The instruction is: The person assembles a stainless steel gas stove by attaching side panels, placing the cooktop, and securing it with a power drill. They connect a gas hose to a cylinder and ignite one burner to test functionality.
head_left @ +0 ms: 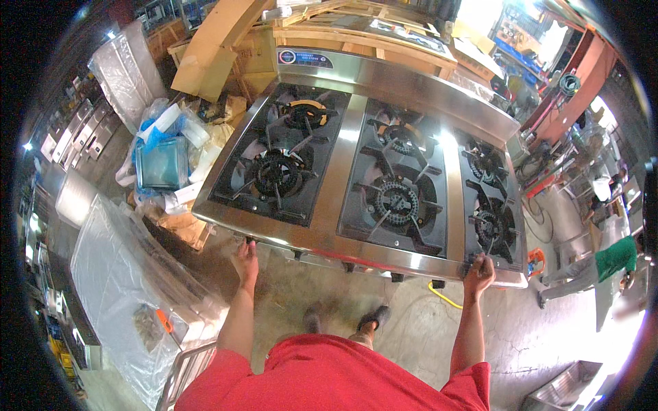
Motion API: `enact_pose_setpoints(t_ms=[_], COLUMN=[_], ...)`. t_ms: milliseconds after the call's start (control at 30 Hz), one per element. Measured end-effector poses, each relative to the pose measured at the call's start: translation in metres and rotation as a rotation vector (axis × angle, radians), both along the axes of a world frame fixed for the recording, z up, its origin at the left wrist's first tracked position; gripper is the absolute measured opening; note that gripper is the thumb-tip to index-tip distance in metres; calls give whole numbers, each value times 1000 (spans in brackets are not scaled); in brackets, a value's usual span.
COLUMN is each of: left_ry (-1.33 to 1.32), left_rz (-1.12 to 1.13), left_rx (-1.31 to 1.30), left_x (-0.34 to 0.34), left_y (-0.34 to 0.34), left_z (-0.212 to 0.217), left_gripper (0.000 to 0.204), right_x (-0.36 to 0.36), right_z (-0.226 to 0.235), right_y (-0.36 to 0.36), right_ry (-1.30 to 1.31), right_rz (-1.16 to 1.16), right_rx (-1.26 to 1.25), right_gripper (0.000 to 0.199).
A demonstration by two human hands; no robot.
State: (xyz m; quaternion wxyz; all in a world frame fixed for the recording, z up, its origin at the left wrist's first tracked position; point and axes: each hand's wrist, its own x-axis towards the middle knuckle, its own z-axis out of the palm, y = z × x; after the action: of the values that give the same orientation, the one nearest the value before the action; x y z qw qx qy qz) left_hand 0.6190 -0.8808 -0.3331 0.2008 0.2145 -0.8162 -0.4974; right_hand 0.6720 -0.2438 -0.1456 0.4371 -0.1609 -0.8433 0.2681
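Note:
In front of me stands a wide stainless steel gas stove (336,164) with several black burners and grates set in dark panels. Black control knobs (348,267) line the underside of its front edge. At the left end of that edge, my left hand (245,262) is closed, its fingertips pinching a dark knob. My right hand (479,274) is closed against the front edge near the right end; what its fingers hold is hidden. Behind the right panel's front burner (490,226) sits another burner. A steel backsplash (411,94) rises along the stove's far side.
Wooden crates (370,38) stand behind the stove. To the left are blue and clear plastic wrapping (161,161) and a large plastic-covered unit (127,288). A yellow hose (445,294) lies under the right front. A person in a green top (615,260) is at the right.

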Motion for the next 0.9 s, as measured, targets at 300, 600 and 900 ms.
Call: enact_pose_setpoints(t_ms=[300, 600, 900], left_ry=[-124, -164, -174], left_rz=[146, 108, 71], left_rx=[836, 1022, 1016], left_x=[-24, -23, -20], left_y=[-22, -17, -19], left_z=[-16, -2, 3], left_gripper=[43, 35, 36], right_x=[1, 1, 0], right_z=[1, 0, 5], right_y=[-2, -1, -5], right_ry=[57, 59, 55], right_rz=[71, 60, 19], right_rx=[26, 34, -13], right_gripper=[26, 26, 32])
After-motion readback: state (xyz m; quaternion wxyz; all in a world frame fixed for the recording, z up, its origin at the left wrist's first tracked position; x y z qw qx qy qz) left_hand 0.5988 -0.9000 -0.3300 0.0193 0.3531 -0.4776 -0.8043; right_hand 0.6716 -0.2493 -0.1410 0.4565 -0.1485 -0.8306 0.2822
